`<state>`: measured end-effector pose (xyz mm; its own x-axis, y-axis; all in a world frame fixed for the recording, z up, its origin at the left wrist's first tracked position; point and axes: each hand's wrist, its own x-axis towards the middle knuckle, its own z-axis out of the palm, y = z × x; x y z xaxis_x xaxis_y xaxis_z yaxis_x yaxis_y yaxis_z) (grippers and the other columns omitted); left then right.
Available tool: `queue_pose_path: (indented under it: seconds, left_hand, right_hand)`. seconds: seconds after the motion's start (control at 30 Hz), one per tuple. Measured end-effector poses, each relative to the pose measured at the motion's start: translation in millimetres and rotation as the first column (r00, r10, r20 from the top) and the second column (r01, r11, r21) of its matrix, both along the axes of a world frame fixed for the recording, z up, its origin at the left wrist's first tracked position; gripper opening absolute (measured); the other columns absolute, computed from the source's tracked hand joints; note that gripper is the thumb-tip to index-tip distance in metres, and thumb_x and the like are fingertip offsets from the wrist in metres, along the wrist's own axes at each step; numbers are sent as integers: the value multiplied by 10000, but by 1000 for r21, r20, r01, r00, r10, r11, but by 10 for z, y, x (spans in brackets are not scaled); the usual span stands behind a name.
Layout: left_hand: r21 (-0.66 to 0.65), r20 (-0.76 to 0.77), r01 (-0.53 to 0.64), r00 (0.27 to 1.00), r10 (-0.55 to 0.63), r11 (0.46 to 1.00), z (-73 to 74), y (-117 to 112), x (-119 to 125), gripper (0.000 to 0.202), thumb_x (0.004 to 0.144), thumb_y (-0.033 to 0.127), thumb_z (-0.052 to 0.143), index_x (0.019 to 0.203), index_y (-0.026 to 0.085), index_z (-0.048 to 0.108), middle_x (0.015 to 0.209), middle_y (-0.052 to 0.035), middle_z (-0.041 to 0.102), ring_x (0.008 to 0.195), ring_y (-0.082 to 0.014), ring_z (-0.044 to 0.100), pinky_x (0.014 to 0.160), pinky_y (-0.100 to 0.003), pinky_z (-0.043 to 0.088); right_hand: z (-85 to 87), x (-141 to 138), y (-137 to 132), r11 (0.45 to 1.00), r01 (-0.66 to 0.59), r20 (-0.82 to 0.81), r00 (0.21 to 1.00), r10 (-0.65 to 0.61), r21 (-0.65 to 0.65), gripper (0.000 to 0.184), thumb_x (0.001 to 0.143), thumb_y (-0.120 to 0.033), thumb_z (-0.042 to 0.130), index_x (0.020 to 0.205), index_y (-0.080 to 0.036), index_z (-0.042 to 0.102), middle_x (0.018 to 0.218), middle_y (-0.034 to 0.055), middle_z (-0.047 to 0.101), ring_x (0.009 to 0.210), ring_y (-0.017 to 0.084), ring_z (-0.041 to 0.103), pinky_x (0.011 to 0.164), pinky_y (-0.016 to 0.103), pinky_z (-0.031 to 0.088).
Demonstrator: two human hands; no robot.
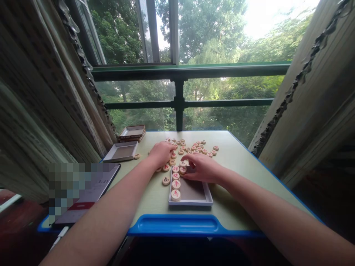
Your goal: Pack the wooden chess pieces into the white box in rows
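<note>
My left hand (162, 153) reaches over the far part of the scattered pieces. Its fingers are curled together at a Chinese chess piece (175, 146) with red marking, partly covered by the fingertips. My right hand (205, 168) is over the shallow open box (194, 192), thumb and index finger curved around Chinese chess pieces (183, 170) at its far left corner. Along the box's left side runs a column of round wooden pieces with red characters, the nearest one (175, 195) at the front. My right hand's other fingers are hidden partly behind the palm.
Loose pieces (196, 147) lie beyond my hands, and one dark-marked piece (166, 180) is left of the box. A second tray (122, 152) and a stacked box (133, 132) stand back left. A tablet-like device (94, 188) rests at the left edge of the blue-rimmed table (235, 207).
</note>
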<state>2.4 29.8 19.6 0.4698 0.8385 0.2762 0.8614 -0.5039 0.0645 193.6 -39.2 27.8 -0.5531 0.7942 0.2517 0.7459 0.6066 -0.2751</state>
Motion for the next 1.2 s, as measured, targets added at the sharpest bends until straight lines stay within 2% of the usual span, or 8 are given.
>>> queue_pose_path:
  seconds: [0.13, 0.37, 0.57, 1.0, 1.2]
  left_hand:
    - [-1, 1, -2, 1000, 2, 1000, -6, 5, 2, 326, 850, 233, 418, 1035, 246, 686, 1074, -32, 673, 1021, -202, 578, 915, -295, 429]
    - [-2, 16, 12, 1000, -12, 1000, -17, 11, 2, 323, 847, 231, 419, 1027, 238, 687, 1078, -41, 673, 1034, -210, 572, 934, -315, 420]
    - [-1, -19, -1, 1000, 1, 1000, -2, 1, 18, 311, 845, 219, 417, 995, 254, 687, 1044, -34, 678, 1031, -204, 573, 930, -307, 421]
    - [37, -37, 11, 999, -10, 999, -5, -4, 11, 311, 844, 210, 412, 981, 245, 689, 1038, -38, 675, 994, -213, 584, 893, -311, 437]
    - [-10, -72, -59, 996, 58, 998, -24, 36, -25, 331, 762, 132, 498, 1000, 261, 688, 1093, -43, 660, 975, -230, 599, 846, -303, 457]
  right_hand:
    - [-13, -4, 18, 1000, -17, 7, 1000, 17, 4, 280, 690, -315, 687, 937, -195, 630, 717, 7, 582, 673, 140, 500, 610, 242, 354]
    - [23, 1, 8, 998, -61, 17, 998, 61, -8, 255, 682, -324, 706, 897, -197, 654, 724, 10, 601, 672, 137, 500, 618, 242, 359]
    - [29, -9, 5, 996, -92, 14, 996, 91, 14, 174, 763, -342, 641, 855, -196, 668, 714, 20, 624, 686, 141, 508, 643, 248, 365]
    - [60, -19, -5, 997, -73, 32, 997, 73, 7, 173, 730, -313, 687, 855, -195, 673, 705, 18, 616, 708, 148, 498, 634, 243, 350]
    - [65, -37, -19, 999, -41, 37, 998, 41, -4, 194, 742, -328, 673, 869, -181, 673, 701, 20, 610, 705, 148, 500, 617, 240, 347]
